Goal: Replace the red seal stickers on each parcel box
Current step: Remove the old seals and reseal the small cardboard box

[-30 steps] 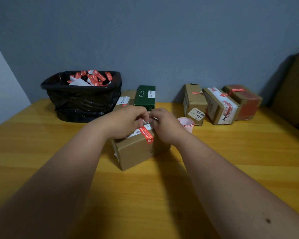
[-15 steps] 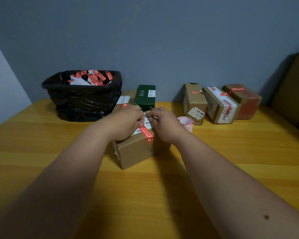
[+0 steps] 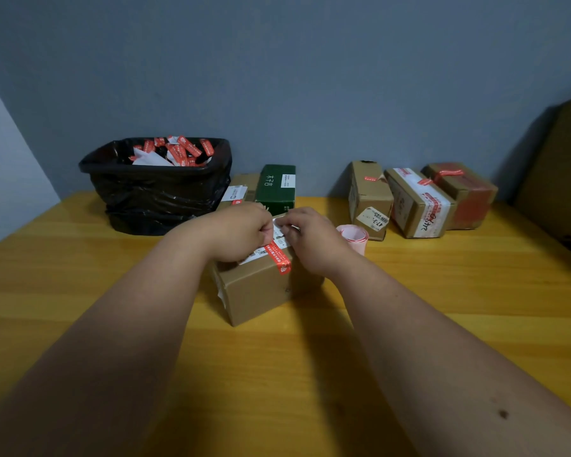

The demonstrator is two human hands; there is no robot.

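Change: since the earlier frames both hands have shifted slightly toward the far end of the box top, uncovering more of the red sticker; the box itself has not moved.
Left hand (image 3: 241,233): fingers curled into a loose fist on the box top, tips at the sticker's upper end; whether it pinches the sticker I cannot tell.
Right hand (image 3: 305,237): fingers bent, tips on the white label (image 3: 281,235) beside the left hand; its grip is hidden.
Parcel box (image 3: 261,288): plain brown cardboard, squarish, matte, at the table's middle.
Red seal sticker (image 3: 279,258): narrow glossy strip with white print, running over the box's top edge onto its front face.
Table (image 3: 277,374): smooth yellow wood, visible grain.
Bin (image 3: 155,186): black crinkled plastic liner, holding crumpled red and white strips.
Pink roll (image 3: 353,237): curled paper, just right of the hands.
Other boxes (image 3: 419,202): brown cardboard by the wall, some red-taped.
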